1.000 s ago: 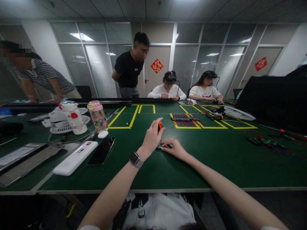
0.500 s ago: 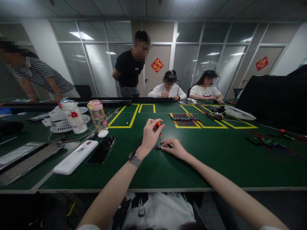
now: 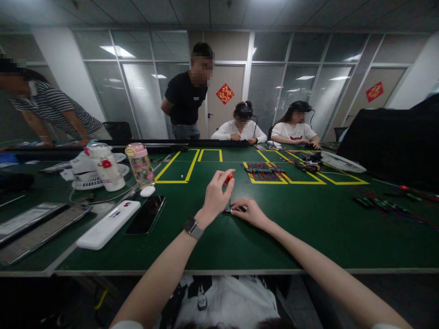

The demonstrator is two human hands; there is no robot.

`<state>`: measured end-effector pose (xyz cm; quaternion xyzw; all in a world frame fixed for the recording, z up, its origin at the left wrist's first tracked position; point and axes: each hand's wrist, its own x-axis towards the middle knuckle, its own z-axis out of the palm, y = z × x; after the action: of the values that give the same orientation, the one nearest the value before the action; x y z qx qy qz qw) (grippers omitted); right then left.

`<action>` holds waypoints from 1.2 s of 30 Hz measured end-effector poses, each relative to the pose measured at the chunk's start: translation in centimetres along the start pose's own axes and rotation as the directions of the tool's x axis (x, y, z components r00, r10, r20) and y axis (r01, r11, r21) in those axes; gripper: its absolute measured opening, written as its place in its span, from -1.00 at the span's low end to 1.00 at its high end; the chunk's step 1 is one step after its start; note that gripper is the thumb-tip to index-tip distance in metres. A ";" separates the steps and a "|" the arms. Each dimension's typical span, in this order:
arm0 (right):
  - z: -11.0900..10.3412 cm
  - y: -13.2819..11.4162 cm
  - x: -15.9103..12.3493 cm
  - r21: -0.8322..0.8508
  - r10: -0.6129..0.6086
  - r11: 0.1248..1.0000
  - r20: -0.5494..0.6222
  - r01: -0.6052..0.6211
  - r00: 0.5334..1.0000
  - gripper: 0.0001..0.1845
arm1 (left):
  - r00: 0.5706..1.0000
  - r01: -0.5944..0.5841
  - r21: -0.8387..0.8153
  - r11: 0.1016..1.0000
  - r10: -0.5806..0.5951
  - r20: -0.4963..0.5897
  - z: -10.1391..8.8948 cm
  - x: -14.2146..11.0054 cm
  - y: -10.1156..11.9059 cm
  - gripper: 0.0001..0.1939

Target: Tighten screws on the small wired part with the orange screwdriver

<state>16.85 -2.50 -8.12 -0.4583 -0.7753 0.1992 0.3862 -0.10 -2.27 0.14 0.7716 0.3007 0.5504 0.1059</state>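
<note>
My left hand [image 3: 216,194], with a watch at its wrist, is closed around the orange handle of a screwdriver [image 3: 230,176]. The screwdriver stands upright, its thin shaft pointing down at a small circuit board [image 3: 227,210] on the green table. My right hand [image 3: 250,212] lies low on the table and pinches the board's right side between thumb and fingers. Most of the board is hidden by my fingers, so I cannot tell exactly where the screwdriver's tip rests. A dark piece shows under my right fingers.
Beyond my hands lies a bundle of wired circuit boards [image 3: 265,172] within yellow tape. More wired boards [image 3: 382,203] are at right. To the left are a black phone [image 3: 146,214], a white power bank [image 3: 109,225] and a pink-lidded bottle [image 3: 140,165]. Several people are across the table.
My left hand has turned and shifted slightly right around the screwdriver handle, covering more of it. My right hand stays at the board.
</note>
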 end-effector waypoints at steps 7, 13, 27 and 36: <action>-0.1 -0.2 0.0 0.007 0.003 1.000 0.002 -0.003 1.000 -0.89 | 1.000 -0.009 0.064 0.998 0.008 0.007 0.2 -0.1 -0.2 -0.72; -0.1 -0.4 0.0 0.001 0.010 1.000 0.004 -0.010 1.000 -0.88 | 0.998 -0.064 0.035 0.997 0.063 0.011 0.2 -0.1 -0.3 -0.67; -0.1 -0.3 -0.1 0.002 0.010 1.000 0.000 -0.010 1.000 -0.88 | 1.000 -0.020 -0.081 0.997 0.020 -0.001 0.3 0.1 -0.8 -0.63; 0.0 -0.3 -0.1 0.002 0.013 1.000 -0.004 -0.013 1.000 -0.90 | 0.997 0.081 -0.228 0.970 -0.080 0.013 0.1 0.4 -0.6 -0.68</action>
<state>16.66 -2.73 -7.95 -0.4634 -0.7712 0.2017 0.3870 -0.16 -1.54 0.06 0.7425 0.2661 0.5753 0.2166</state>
